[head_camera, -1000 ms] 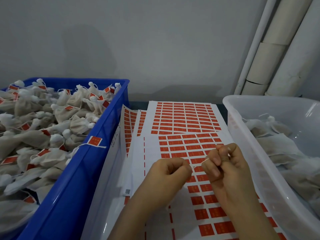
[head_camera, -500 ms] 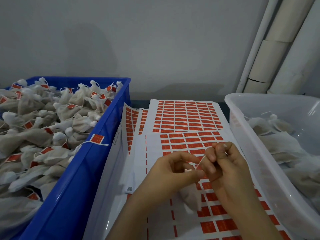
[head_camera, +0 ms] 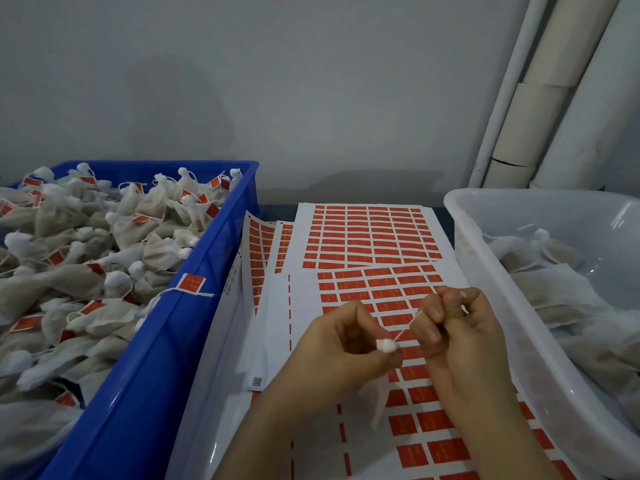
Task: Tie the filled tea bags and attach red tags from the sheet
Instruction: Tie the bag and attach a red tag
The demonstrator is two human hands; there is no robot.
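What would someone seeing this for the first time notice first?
Probably the sheets of red tags spread down the middle, and the two hands above them: the left hand pinches a tea bag's gathered top while the right hand pulls its string taut. At left, a blue crate is heaped with tagged bags.

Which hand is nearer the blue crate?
Left. The left hand grips the bag's tied top over the tag sheets, closer to the blue crate. The right hand pulls the string farther right, beside the clear tub.
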